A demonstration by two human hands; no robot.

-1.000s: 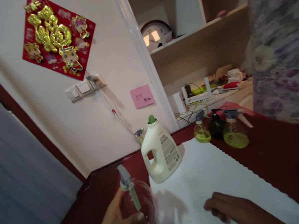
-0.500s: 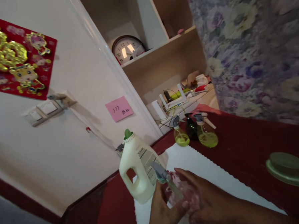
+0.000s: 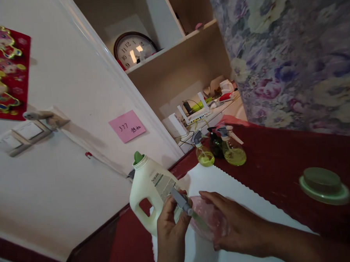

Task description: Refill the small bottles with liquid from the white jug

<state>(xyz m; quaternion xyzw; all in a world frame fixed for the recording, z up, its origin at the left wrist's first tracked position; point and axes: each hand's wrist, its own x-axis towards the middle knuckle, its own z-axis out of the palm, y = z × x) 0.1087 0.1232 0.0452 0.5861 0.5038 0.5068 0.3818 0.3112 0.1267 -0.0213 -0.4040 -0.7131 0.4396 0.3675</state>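
Between my hands is a pink, see-through spray bottle [image 3: 205, 213] with a grey trigger head [image 3: 181, 201], tilted over a white sheet. My left hand [image 3: 171, 235] is closed around the collar just below the trigger head. My right hand [image 3: 243, 227] wraps the round body from the right side, thumb and fingers on opposite sides of it. Just behind my left hand stands a pale jug [image 3: 154, 179] with a handle and a label, its neck uncapped and a green spout inside. The white sheet [image 3: 203, 180] lies under the bottle and the jug.
On the dark red tabletop [image 3: 270, 157], two spray bottles of yellow liquid [image 3: 205, 158] flank a dark pump bottle [image 3: 216, 142] at the back. A round green lid-like object [image 3: 324, 185] lies to the right. A white router [image 3: 199, 114] stands behind, beside the white door [image 3: 85, 159].
My left hand has shifted from the bottle's lower side up to the collar under the trigger head. My right hand stays on the body. The whole view has swung a little rightward.
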